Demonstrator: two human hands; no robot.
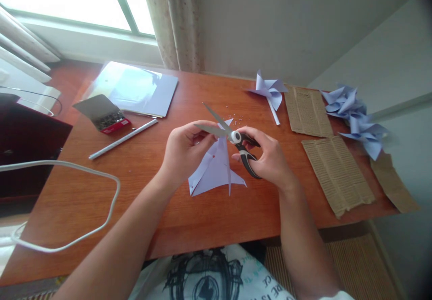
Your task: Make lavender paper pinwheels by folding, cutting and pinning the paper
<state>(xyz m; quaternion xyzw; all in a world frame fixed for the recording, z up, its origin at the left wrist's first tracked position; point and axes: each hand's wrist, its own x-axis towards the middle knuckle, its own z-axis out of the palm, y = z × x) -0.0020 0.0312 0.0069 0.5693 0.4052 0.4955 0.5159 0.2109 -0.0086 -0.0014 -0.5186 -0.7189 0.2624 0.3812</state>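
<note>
Around the dark handles of a pair of scissors [235, 137] my right hand [268, 158] is closed, and the blades stand apart, pointing up and left. My left hand [185, 149] pinches a pale lilac sheet of paper [212, 169] near its upper part. Slits run into this paper from its corners, and small holes show in it. The scissor blades lie across the paper's top corner, beside my left fingertips. Just beyond the blades, tiny bits [236, 119] are scattered on the wooden table [175, 219].
A finished paper pinwheel [269, 90] lies at the back, cardboard pieces [337, 169] and more pinwheels [364, 124] at right. On the left are an open red box [108, 117] of small metal pieces, a rolled paper stick [123, 138], a paper folder [135, 88] and a white cable [114, 196].
</note>
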